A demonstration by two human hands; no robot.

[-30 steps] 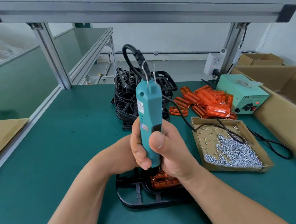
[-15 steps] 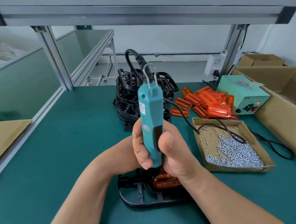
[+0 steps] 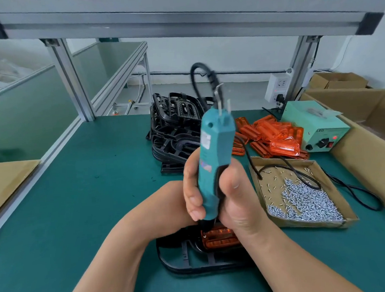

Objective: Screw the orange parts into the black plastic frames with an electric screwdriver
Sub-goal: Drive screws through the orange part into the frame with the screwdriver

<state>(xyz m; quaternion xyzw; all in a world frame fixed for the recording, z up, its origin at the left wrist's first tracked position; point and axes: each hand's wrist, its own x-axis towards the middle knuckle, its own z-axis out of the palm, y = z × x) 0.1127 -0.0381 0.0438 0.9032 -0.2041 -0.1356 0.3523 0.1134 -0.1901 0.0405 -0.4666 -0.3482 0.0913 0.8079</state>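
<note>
Right hand point(image 3: 233, 202) first: thumb and fingers wrap tight round the teal electric screwdriver point(image 3: 213, 162), nose down at the left end of the orange part point(image 3: 219, 236). The left hand point(image 3: 166, 210) sits just behind it, low by the bit, its fingers hidden, so I cannot tell what it holds. The part lies seated in the black frame point(image 3: 187, 261), flat on the green bench point(image 3: 100, 196). The driver leans a touch; I'd say square it over the hole, press straight down and pin the frame so it can't twist. Counting outward: 1 driver, 1 frame in work, 1 orange part in it, 1 cardboard tray point(image 3: 309, 225) of screws point(image 3: 307, 202), far too many to count, 1 stack of black frames point(image 3: 175, 133) and 1 heap of orange parts point(image 3: 274, 136), both too tangled for a figure, and 1 power box point(image 3: 316, 127).
</note>
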